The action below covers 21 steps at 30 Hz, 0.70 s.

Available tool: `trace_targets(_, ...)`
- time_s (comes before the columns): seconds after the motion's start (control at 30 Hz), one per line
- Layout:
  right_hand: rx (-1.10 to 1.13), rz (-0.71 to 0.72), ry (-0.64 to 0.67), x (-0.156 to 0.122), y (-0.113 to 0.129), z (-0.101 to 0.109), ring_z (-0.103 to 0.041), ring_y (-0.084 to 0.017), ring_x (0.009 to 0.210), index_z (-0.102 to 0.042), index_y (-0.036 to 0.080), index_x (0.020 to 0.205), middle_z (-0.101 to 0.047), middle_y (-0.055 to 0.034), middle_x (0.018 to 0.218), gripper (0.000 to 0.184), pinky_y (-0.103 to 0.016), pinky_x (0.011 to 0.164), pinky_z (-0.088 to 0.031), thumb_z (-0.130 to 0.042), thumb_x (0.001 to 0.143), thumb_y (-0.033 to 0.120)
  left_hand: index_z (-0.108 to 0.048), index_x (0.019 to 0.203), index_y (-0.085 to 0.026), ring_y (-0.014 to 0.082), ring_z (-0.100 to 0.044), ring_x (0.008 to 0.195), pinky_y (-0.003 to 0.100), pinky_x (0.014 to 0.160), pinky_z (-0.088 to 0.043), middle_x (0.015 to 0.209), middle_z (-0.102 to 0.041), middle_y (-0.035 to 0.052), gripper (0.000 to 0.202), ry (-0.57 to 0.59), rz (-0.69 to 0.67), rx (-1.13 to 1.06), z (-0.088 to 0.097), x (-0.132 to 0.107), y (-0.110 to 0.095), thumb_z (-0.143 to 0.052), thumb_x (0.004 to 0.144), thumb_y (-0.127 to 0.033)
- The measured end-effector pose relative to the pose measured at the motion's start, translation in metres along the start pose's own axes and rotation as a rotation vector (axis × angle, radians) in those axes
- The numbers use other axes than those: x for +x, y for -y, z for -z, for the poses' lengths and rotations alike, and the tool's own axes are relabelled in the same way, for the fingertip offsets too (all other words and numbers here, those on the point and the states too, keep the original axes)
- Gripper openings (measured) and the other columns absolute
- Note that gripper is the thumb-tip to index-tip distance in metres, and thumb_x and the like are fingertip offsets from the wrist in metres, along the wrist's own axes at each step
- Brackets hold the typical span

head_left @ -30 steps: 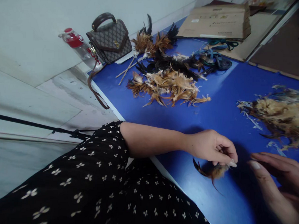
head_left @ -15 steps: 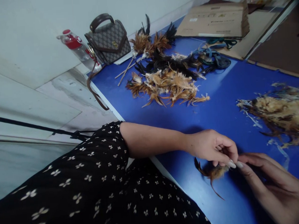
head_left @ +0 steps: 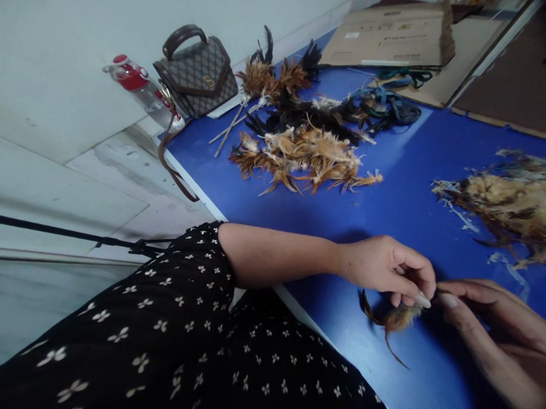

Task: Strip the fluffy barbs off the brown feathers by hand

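Left hand [head_left: 389,270] pinches a small feather bunch [head_left: 393,319] at its top; right hand [head_left: 499,327], at 3 o'clock, fingertips pinched against it. Looks mid-bundling on the blue tabletop [head_left: 405,197]; next move prob. needs a steady grip w/ both hands.

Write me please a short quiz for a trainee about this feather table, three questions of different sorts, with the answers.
1. True or false: the left hand pinches a small bundle of feathers.
2. What stands next to the handbag at the far corner of the blue table? A) a water bottle with a red cap B) a lamp C) a pair of scissors
3. Fill in: the right hand brings its fingertips to the ____ hand.

Key: 1 true. 2 A, the water bottle. 3 left.
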State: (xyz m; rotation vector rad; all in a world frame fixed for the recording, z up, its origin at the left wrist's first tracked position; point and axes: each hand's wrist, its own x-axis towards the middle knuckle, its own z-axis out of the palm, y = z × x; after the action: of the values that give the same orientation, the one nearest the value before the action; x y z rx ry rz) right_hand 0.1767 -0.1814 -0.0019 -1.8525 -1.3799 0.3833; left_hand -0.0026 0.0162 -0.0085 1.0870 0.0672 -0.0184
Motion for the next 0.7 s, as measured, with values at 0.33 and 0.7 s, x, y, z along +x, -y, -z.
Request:
trace_targets(0.33,0.177,-0.074,0.164,-0.004,-0.019,0.004,-0.081,-0.024,0.102,-0.087,0.031,0.107,-0.082,-0.0044,0.12,0.033,-0.025,0.095,-0.064,-0.092,0.078,0.045,-0.082,0.084,-0.018,0.0146,-0.074,0.071,0.026,0.063,-0.064,0.075,-0.077,0.0021,0.017,0.128,0.048,-0.028,0.0,0.0,-0.005,-0.095,0.075,-0.025)
trace_targets(0.7,0.255,-0.147,0.199,0.0,-0.011,-0.001,-0.078,-0.023,0.091,-0.08,0.028,0.102,-0.081,-0.0054,0.106,0.028,-0.023,0.076,-0.064,-0.087,0.082,0.046,-0.081,0.08,-0.017,0.0146,-0.073,0.068,0.026,0.062,-0.064,0.073,-0.077,0.0015,0.032,0.132,0.041,-0.043,-0.003,0.0,-0.012,-0.103,0.057,-0.015)
